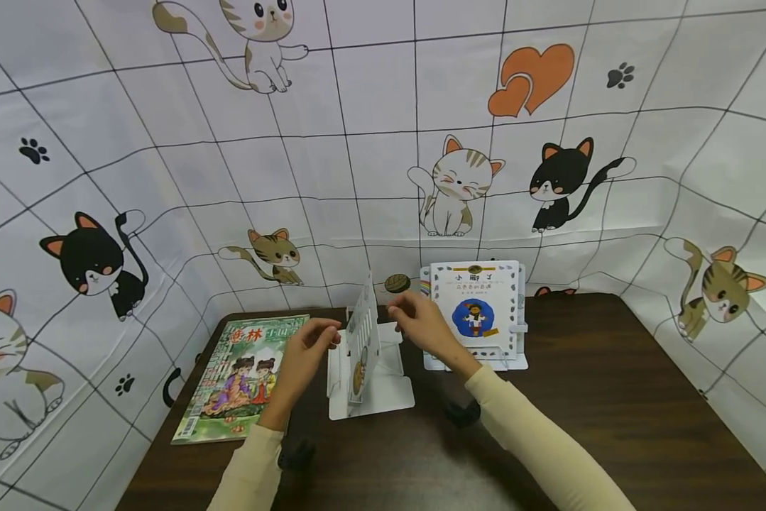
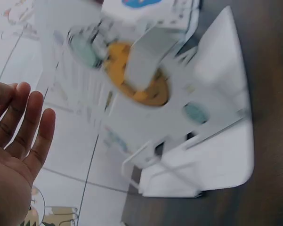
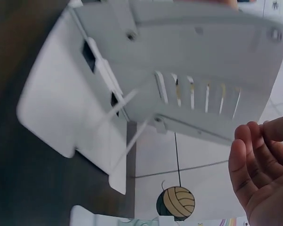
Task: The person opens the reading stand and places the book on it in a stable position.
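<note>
A white folding book stand [image 1: 392, 404] is on the table, its slotted back plate [image 1: 371, 330] raised and seen nearly edge-on from the head. Cartoon prints, one orange-brown, mark the plate's face in the left wrist view. My left hand [image 1: 306, 355] hovers to the left of the plate, fingers [image 2: 26, 120] loosely extended and holding nothing. On the opposite side is my right hand [image 1: 424, 323], its loosely bent fingers [image 3: 254, 150] close to the plate's outer edge. Thin support bars [image 3: 127, 146] join the plate's back to the base in the right wrist view.
A colourful magazine [image 1: 248, 383] lies at the left of the dark wooden table [image 1: 581, 397]. Behind my right hand, a second white stand [image 1: 513, 363] props up a white children's book [image 1: 475, 284]. A cat-patterned sheet [image 1: 383, 177] hangs along the back and sides.
</note>
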`<state>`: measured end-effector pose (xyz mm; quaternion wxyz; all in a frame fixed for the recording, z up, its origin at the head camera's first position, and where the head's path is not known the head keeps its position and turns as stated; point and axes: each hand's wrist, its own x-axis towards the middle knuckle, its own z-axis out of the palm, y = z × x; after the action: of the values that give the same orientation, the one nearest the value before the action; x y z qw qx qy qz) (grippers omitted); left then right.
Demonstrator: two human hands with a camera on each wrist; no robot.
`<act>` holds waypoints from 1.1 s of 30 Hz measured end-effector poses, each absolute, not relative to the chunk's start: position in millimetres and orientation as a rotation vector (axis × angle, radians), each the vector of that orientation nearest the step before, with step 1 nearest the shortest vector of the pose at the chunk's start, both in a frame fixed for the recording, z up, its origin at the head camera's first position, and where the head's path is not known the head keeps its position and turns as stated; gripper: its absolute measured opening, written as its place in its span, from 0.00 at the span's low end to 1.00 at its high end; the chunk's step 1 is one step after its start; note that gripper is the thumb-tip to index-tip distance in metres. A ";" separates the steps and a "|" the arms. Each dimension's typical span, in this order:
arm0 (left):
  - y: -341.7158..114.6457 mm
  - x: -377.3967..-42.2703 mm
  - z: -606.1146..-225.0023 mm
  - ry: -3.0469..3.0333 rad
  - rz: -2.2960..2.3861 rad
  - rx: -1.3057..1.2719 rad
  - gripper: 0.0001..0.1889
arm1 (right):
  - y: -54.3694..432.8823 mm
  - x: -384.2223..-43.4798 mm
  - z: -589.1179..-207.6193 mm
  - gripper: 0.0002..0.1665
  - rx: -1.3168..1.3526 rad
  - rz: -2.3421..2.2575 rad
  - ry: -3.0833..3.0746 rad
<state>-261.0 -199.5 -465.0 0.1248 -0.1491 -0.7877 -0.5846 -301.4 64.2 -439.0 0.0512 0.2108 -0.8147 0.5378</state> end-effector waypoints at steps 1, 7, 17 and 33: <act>-201.0 -266.7 -463.2 -2.307 -1.708 -0.406 0.11 | 65.7 -294.5 -441.3 0.10 0.641 1.626 -2.474; -201.6 -303.0 -462.6 -2.397 -1.733 -0.347 0.16 | 68.8 -250.3 -451.9 0.04 0.718 1.565 -2.455; -186.2 -341.5 -460.7 -2.569 -1.512 -0.240 0.16 | 51.4 -214.7 -475.9 0.03 0.827 1.455 -2.490; -169.6 -357.4 -469.9 -2.644 -1.513 -0.339 0.21 | 36.0 -213.6 -479.5 0.05 0.785 1.405 -2.432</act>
<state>-357.4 -169.6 -469.9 0.0382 -0.1107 -0.8620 -0.4931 -213.6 36.0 -479.5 0.1126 0.2675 -0.8287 0.4786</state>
